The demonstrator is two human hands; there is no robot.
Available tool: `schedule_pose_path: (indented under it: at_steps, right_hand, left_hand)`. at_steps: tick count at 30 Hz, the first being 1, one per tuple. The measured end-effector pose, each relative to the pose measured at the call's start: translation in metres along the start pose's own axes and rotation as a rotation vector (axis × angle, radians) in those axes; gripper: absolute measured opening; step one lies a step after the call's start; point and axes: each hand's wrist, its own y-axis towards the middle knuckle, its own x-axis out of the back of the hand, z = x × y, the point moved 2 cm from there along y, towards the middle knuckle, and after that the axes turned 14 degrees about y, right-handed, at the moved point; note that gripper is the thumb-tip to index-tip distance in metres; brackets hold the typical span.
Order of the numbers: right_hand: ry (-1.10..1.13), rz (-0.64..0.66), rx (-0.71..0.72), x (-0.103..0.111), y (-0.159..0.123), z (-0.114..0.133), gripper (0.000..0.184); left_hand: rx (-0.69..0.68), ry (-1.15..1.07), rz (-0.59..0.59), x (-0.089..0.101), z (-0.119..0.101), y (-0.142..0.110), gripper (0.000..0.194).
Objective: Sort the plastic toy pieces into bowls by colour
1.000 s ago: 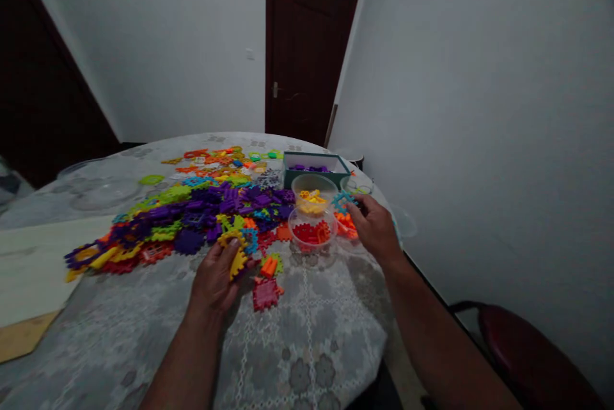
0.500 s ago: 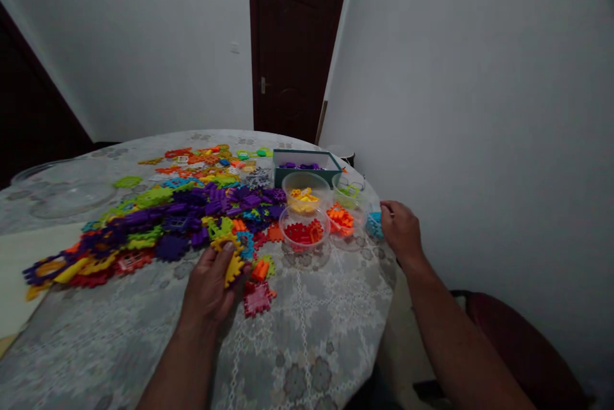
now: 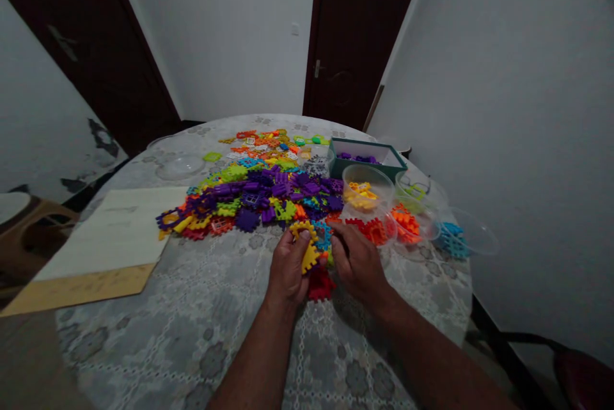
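Desk (image 3: 230,327): round, under grey patterned cloth.
Pile (image 3: 268,189): toothed plastic pieces, heaped.
Box (image 3: 336,167): one, open, purple pieces inside.
Tubs (image 3: 380,176): five, clear, round.
Right hand (image 3: 359,263): back from the rightmost tub; fingers curled beside a blue piece (image 3: 324,235), grip I can't tell.
Left hand (image 3: 286,267): still closed on a toothed yellow piece (image 3: 309,258), just before the pile.

Rnd tbl (image 3: 211,288), ptrnd cloth (image 3: 158,352), multicol. pcs heap (image 3: 249,194), clr bowls (image 3: 384,185), grn box (image 3: 337,168), pale sheet (image 3: 115,231) L
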Motion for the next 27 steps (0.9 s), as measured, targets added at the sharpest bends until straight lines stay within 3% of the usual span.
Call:
schedule_pose_path:
  at_steps: [6,11,15,18,23,27]
  right_hand:
    - [0.095,-0.027,0.042,0.001,-0.009,-0.002,0.034]
    - [0.100,-0.046,0.077,0.000,-0.008,0.009,0.023]
    - [0.131,-0.075,-0.051,0.006,-0.006,0.014,0.017]
    - [0.162,-0.050,-0.182,0.025,0.003,0.011,0.018]
    - [-0.037,0.026,-0.171,0.078,0.061,-0.018,0.023]
    - [-0.269,-0.194,-0.171,0.120,0.137,-0.063,0.027]
  left_hand:
    - [0.050,0.034,-0.005,0.000,-0.001,-0.001,0.054]
    - [0.003,0.072,-0.014,-0.001,-0.005,-0.004,0.048]
    - [0.014,0.108,-0.066,0.004,-0.007,-0.003,0.044]
    - [0.043,0.120,-0.125,0.011,-0.007,0.001,0.035]
    - [0.056,0.123,-0.150,0.019,-0.004,0.008,0.033]
    - [0.054,0.118,-0.142,0.017,-0.002,0.009,0.034]
